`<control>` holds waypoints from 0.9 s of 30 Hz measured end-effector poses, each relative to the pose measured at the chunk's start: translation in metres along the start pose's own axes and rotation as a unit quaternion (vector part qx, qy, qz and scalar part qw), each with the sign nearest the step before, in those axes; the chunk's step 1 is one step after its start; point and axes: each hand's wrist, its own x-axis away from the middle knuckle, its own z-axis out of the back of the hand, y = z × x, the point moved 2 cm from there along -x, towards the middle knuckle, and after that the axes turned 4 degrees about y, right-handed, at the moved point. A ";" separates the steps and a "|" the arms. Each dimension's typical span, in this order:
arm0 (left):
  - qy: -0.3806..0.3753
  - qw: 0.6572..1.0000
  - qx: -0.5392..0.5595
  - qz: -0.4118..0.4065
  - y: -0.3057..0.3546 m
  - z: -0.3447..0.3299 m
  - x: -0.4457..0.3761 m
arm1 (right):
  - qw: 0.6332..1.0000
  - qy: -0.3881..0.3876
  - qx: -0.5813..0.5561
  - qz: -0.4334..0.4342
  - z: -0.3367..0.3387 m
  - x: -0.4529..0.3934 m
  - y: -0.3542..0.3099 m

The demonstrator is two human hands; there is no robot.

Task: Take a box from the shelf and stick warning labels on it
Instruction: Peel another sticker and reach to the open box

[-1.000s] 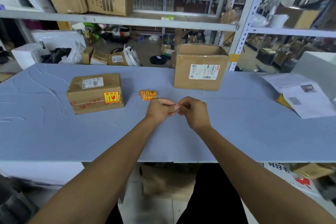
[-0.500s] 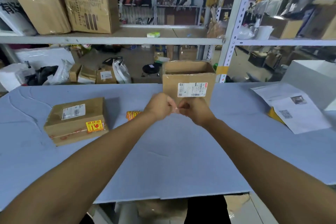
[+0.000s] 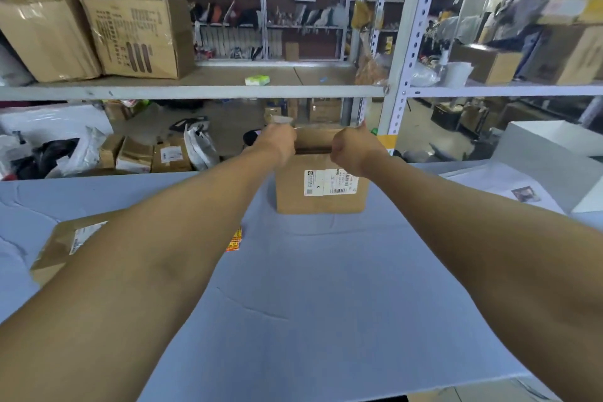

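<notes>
Both arms extended forward over the blue worktop point(image 3: 326, 287) to the upright cardboard box point(image 3: 321, 188) at its far edge. Left hand point(image 3: 280, 142) at the box's top left corner, right hand point(image 3: 354, 148) at the top right corner, thumb raised. Fingers curled over the top edge on both sides; each grip closed on the box rim, though fingertips hidden behind the knuckles. Box standing on the worktop, just in front of the metal shelf point(image 3: 195, 90), white shipping label point(image 3: 329, 182) with barcode on the near face.

Second, flatter cardboard parcel point(image 3: 62, 245) lying on the worktop to the left, largely hidden by the left forearm, own white label partly visible. Small stack of yellow-and-red warning labels point(image 3: 235, 241) lying flat on the worktop between that parcel and the upright box, partly covered by the forearm, apart from both hands.

Printed paper sheet point(image 3: 509, 188) on the right side of the worktop, beside a white block point(image 3: 554, 153). Large cartons point(image 3: 137, 36) stored on the shelf, upper left.
</notes>
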 end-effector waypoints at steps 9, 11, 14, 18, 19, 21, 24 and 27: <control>-0.090 0.996 -0.011 -0.011 -0.067 0.010 0.063 | 0.999 -0.034 0.023 0.034 -0.020 0.015 -0.066; -0.090 0.996 -0.027 0.007 -0.096 0.012 0.084 | 0.997 -0.042 -0.010 0.060 -0.035 0.021 -0.094; -0.087 0.993 -0.053 0.050 -0.148 0.020 0.125 | 0.990 -0.081 -0.057 0.098 -0.062 0.039 -0.152; -0.094 0.981 -0.118 0.124 -0.224 0.033 0.187 | 0.976 -0.100 -0.108 0.159 -0.095 0.060 -0.228; -0.093 0.978 -0.109 0.155 -0.243 0.035 0.201 | 0.972 -0.105 -0.127 0.169 -0.102 0.065 -0.244; -0.086 0.973 -0.092 0.196 -0.275 0.036 0.224 | 0.962 -0.126 -0.160 0.181 -0.113 0.074 -0.267; -0.096 0.965 -0.036 0.242 -0.310 0.027 0.248 | 0.958 -0.158 -0.165 0.173 -0.130 0.082 -0.287; -0.062 0.961 0.101 0.249 -0.318 0.011 0.258 | 0.939 -0.228 -0.225 0.125 -0.148 0.088 -0.287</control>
